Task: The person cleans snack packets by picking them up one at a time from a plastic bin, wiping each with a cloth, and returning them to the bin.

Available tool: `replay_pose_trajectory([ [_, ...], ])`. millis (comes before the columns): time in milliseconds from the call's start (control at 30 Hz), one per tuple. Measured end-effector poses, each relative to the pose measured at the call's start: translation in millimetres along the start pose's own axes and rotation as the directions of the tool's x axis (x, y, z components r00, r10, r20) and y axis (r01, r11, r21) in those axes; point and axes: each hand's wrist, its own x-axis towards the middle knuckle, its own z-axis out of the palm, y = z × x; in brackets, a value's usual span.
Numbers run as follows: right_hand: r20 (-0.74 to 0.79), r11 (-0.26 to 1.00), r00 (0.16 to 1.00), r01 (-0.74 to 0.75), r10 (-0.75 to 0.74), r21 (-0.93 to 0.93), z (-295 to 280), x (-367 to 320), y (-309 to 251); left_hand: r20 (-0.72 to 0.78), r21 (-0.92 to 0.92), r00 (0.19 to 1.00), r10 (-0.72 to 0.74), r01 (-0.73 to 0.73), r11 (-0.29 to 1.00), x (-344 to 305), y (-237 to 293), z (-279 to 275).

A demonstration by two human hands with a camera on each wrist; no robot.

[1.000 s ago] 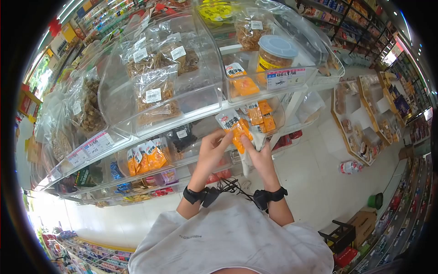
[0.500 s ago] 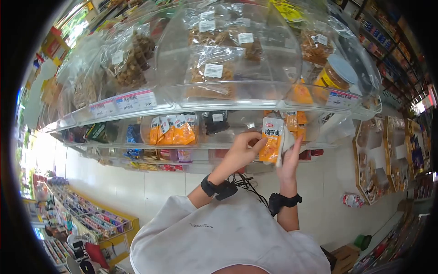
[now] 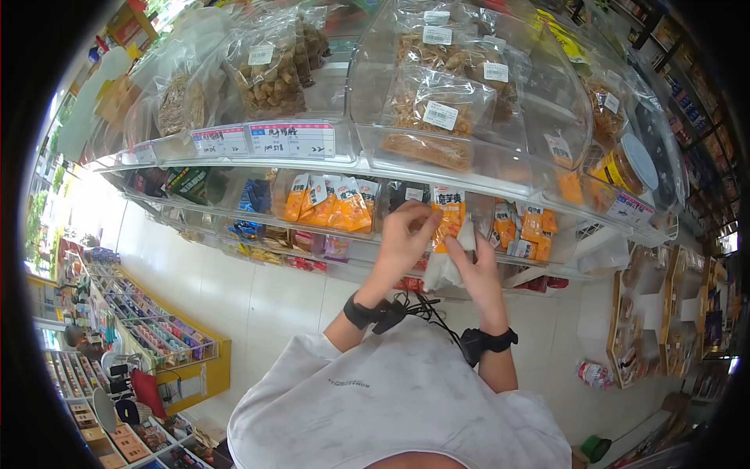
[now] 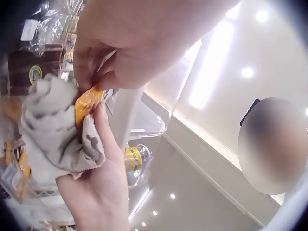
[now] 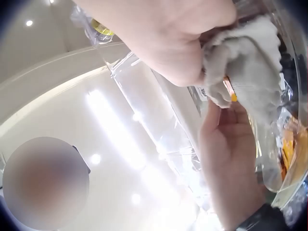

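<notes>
In the head view my left hand (image 3: 405, 241) pinches the side of an orange and white snack packet (image 3: 448, 217), held upright before the lower shelf. My right hand (image 3: 483, 275) grips a pale grey cloth (image 3: 444, 271), bunched behind and below the packet. The left wrist view shows the cloth (image 4: 53, 120) folded around part of the packet (image 4: 87, 103), with the left fingertips at the packet's upper end. Seen from the right wrist, the cloth (image 5: 250, 62) hides most of the packet, leaving a small orange strip.
Similar orange packets stand in a clear bin (image 3: 332, 205) at left and another group (image 3: 525, 230) at right. Above them, a clear upper bin holds bagged dried food (image 3: 430, 117). A lidded jar (image 3: 625, 168) stands at the right end. Price labels (image 3: 291, 141) line the shelf edge.
The head view has swung left, so the shelves sit further right. The packet went from its front fully showing to partly covered by the hands, with the cloth now bunched lower in the right hand.
</notes>
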Motion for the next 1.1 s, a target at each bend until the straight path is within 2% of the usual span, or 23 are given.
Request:
replay_pose_trajectory([
  [100, 0.048, 0.998, 0.997, -0.061, 0.061, 0.015, 6, 0, -8, 0.095, -0.17, 0.99, -0.101, 0.116, 0.979, 3, -13, -21],
  [133, 0.073, 0.995, 0.993, -0.097, 0.095, 0.023, 5, 1, -10, 0.055, -0.264, 0.991, -0.123, 0.133, 0.955, 1, -8, -23],
  [233, 0.09, 0.983, 0.984, -0.163, 0.155, 0.082, 1, -1, -11, -0.237, -0.107, 0.954, -0.184, 0.163, 0.981, 11, -21, -55],
  [267, 0.085, 0.978, 0.981, -0.18, 0.172, 0.106, -3, -3, -11, -0.358, 0.112, 0.933, -0.029, 0.073, 0.991, 17, -40, -71],
  [300, 0.056, 0.976, 0.982, -0.185, 0.179, 0.117, -8, -4, -10, -0.438, 0.332, 0.887, 0.147, 0.007, 0.943, 24, -63, -87],
  [333, 0.027, 0.974, 0.983, -0.186, 0.184, 0.128, -13, -4, -8, -0.38, 0.533, 0.896, 0.228, 0.011, 0.846, 27, -76, -105],
  [400, -0.067, 0.974, 0.98, -0.174, 0.185, 0.147, -22, -2, 3, -0.218, 0.848, 0.912, 0.348, 0.0, 0.53, 33, -94, -137],
  [500, -0.188, 0.959, 0.961, -0.156, 0.203, 0.236, -28, -4, 5, -0.19, 0.689, 0.974, 0.12, 0.045, 0.723, 28, -103, -150],
  [533, -0.189, 0.959, 0.962, -0.15, 0.198, 0.239, -30, -5, 4, -0.212, 0.675, 0.973, 0.095, 0.076, 0.734, 29, -108, -147],
  [633, -0.19, 0.961, 0.964, -0.138, 0.186, 0.24, -39, -9, 4, -0.205, 0.68, 0.972, 0.116, 0.056, 0.731, 28, -118, -133],
  [733, -0.192, 0.962, 0.964, -0.138, 0.185, 0.234, -50, -15, 8, -0.164, 0.731, 0.961, 0.221, -0.032, 0.682, 31, -132, -123],
  [833, -0.201, 0.96, 0.962, -0.134, 0.186, 0.248, -60, -22, 4, -0.203, 0.821, 0.89, 0.409, -0.073, 0.567, 33, -115, -109],
  [933, -0.253, 0.955, 0.951, -0.102, 0.176, 0.279, -75, -32, 1, -0.286, 0.7, 0.923, 0.258, 0.018, 0.714, 43, -64, -82],
  [1033, -0.33, 0.927, 0.922, -0.072, 0.202, 0.367, -96, -39, 12, -0.184, 0.453, 0.964, 0.192, -0.09, 0.887, 40, -19, -38],
  [1067, -0.357, 0.913, 0.908, -0.06, 0.217, 0.403, -101, -42, 13, -0.121, 0.235, 0.989, 0.082, -0.052, 0.971, 35, -2, -16],
  [1100, -0.379, 0.897, 0.896, -0.045, 0.231, 0.44, -107, -45, 15, -0.04, 0.158, 0.999, 0.022, -0.016, 0.987, 32, 9, 6],
])
